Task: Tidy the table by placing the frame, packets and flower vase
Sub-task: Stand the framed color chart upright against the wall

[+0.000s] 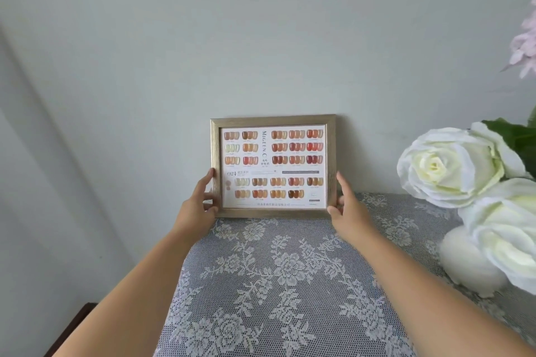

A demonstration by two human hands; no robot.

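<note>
A gold-edged frame (273,166) with a nail-colour chart stands upright at the back of the table, against the grey wall. My left hand (200,206) grips its lower left edge. Its lower right edge is held by my right hand (346,211). The frame's bottom edge meets the lace tablecloth (278,284). A white flower vase (467,261) stands at the right, with large white roses (452,166) above and in front of it. No packets are in view.
Pale pink flowers (526,46) hang in at the upper right edge. The table's left edge runs along the cloth's left side, with a dark wooden corner (75,324) below it. The wall closes off the back.
</note>
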